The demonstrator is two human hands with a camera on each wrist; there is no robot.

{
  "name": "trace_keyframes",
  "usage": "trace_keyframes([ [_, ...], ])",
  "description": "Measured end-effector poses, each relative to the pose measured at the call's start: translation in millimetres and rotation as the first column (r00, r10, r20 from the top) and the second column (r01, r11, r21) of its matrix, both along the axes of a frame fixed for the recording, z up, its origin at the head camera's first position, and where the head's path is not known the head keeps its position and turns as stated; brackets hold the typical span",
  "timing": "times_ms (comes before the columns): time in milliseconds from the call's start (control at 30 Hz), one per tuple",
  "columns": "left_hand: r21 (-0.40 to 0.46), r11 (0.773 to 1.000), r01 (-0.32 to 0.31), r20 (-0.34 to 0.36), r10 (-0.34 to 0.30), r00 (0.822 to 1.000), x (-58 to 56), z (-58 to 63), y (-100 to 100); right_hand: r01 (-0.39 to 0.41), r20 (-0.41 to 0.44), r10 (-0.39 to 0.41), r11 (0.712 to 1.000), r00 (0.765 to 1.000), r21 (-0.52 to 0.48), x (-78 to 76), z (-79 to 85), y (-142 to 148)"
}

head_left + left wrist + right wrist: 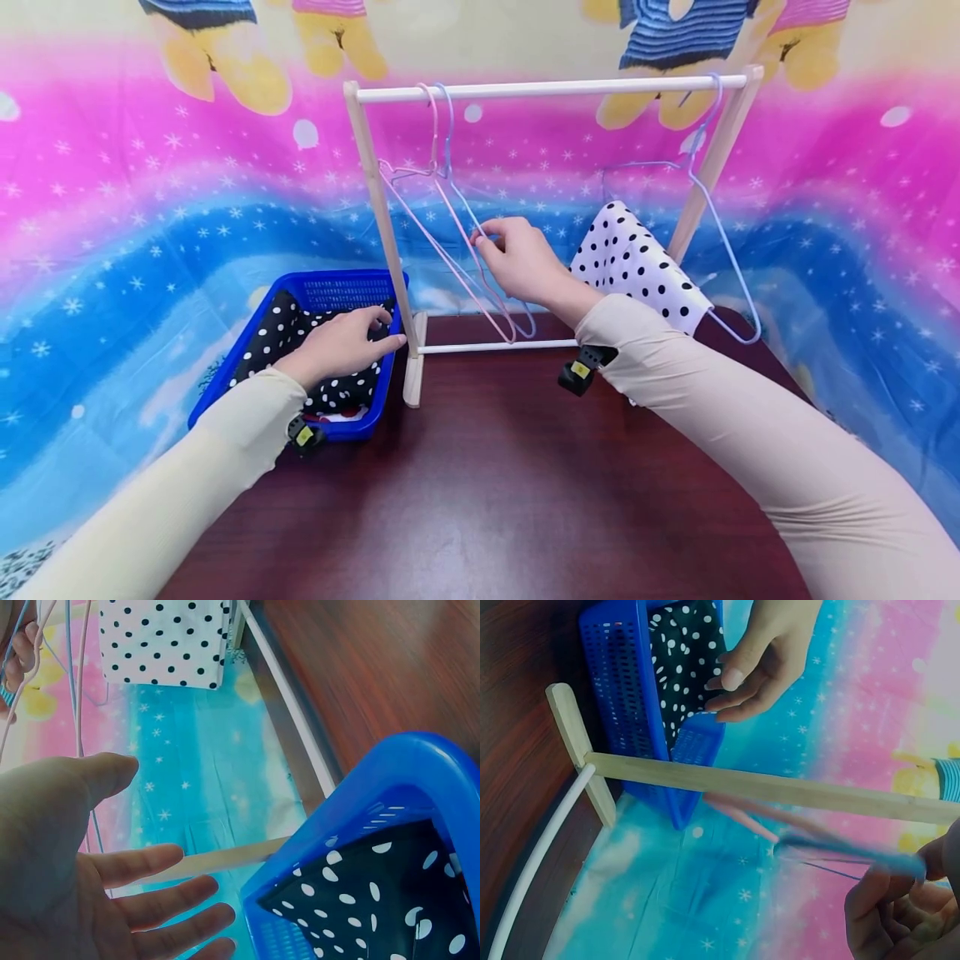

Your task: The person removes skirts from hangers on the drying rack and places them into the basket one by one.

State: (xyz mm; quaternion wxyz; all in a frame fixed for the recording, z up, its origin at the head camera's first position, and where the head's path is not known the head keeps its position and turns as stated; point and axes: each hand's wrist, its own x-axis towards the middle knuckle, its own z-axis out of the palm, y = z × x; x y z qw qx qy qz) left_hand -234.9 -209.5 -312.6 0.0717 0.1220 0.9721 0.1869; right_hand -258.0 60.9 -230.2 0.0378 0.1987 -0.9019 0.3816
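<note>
At eight o'clock from the blue hanger our right grip is pinching, we're holding our left grip spread.

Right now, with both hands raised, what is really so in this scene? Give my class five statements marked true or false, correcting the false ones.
1. White cloth with black dots hangs on the hanger at the rack's right end. True.
2. Each hand grips a hanger. False: the left hand holds nothing.
3. The right hand pinches the blue hanger beside the pink hanger. True.
4. Every hanger carries cloth. False: the pink and blue pair are bare.
5. Black dotted cloth lies in the blue basket. True.
</note>
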Motion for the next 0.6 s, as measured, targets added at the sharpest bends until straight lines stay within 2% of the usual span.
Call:
trace_keyframes([
  [333,0.018,1.000,-0.005,-0.003,0.005,1.000,4.0,-0.1,4,-0.005,-0.071,0.008,0.999,0.997,0.044,-1.8,-2.3,1],
  [600,0.024,1.000,0.020,-0.009,-0.019,1.000,8.5,-0.3,11,-0.008,-0.114,0.014,0.998,0.993,0.055,-1.7,-5.3,7],
])
